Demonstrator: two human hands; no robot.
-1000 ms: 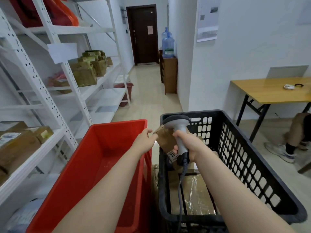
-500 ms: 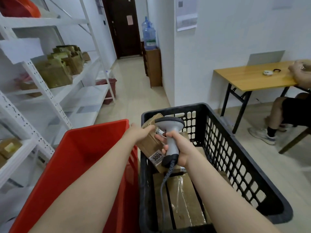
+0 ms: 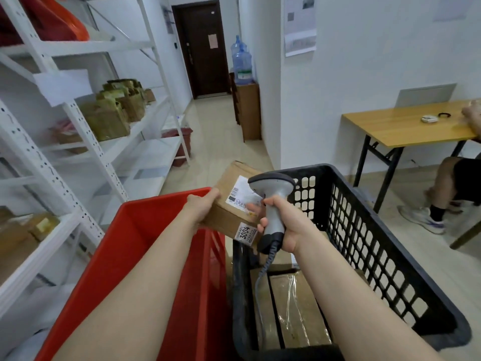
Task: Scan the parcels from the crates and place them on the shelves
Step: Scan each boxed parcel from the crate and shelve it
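The parcel hangs above the black crate's left rim, beside the red crate, with open floor beyond its far edge. The left hand grasps the parcel's left edge. The right hand, arm outstretched, clenches the scanner over the label.

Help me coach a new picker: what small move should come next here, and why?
Probably aim the scanner at the barcode on the white label and trigger it. The left hand holds the parcel label-up, and the right hand grips the scanner with its head just over that label, so scanning seems due before shelving.
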